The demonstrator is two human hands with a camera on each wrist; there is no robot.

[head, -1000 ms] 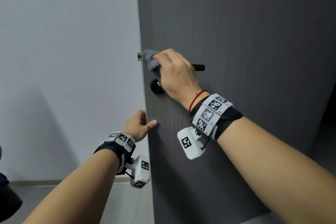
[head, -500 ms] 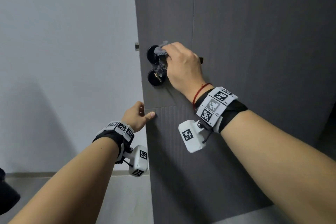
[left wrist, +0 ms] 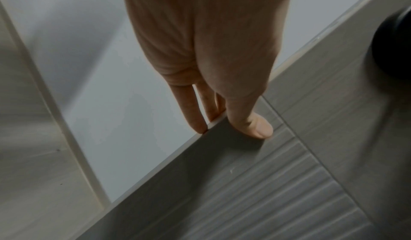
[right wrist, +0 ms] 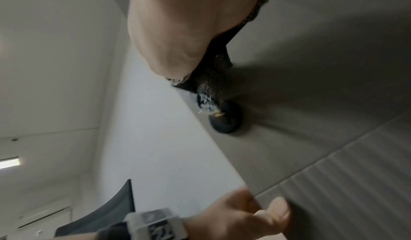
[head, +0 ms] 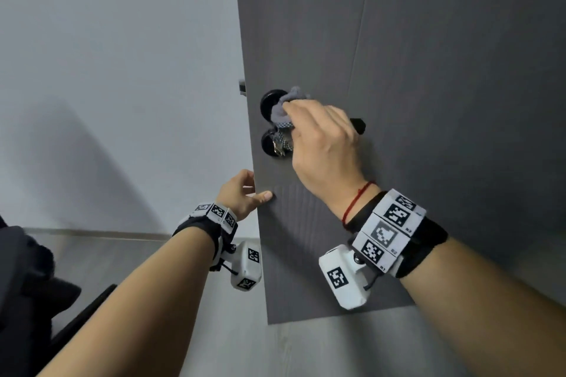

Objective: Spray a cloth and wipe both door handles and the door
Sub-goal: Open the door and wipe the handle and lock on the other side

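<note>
A dark grey door point(head: 428, 70) stands ajar, its free edge to the left. My right hand point(head: 321, 138) grips a grey cloth point(head: 283, 109) wrapped over the black lever handle point(head: 358, 125), close to its round rose point(head: 271, 101). Below it sits a second black round plate point(head: 269, 144) with keys hanging from it. The cloth point(right wrist: 209, 82) shows dark under my palm in the right wrist view. My left hand point(head: 242, 196) pinches the door's edge point(left wrist: 213, 120), thumb point(left wrist: 255, 126) on the near face, fingers point(left wrist: 193, 113) behind it.
A pale wall point(head: 122, 70) lies left of the door, with a skirting board point(head: 107, 236) along the floor. A dark object point(head: 27, 285) sits at the lower left corner. The latch point(head: 242, 87) sticks out of the door edge.
My right hand with the cloth has slid along the lever, first right then back left onto the rose. The view has shifted slightly. The left hand still holds the door edge.
</note>
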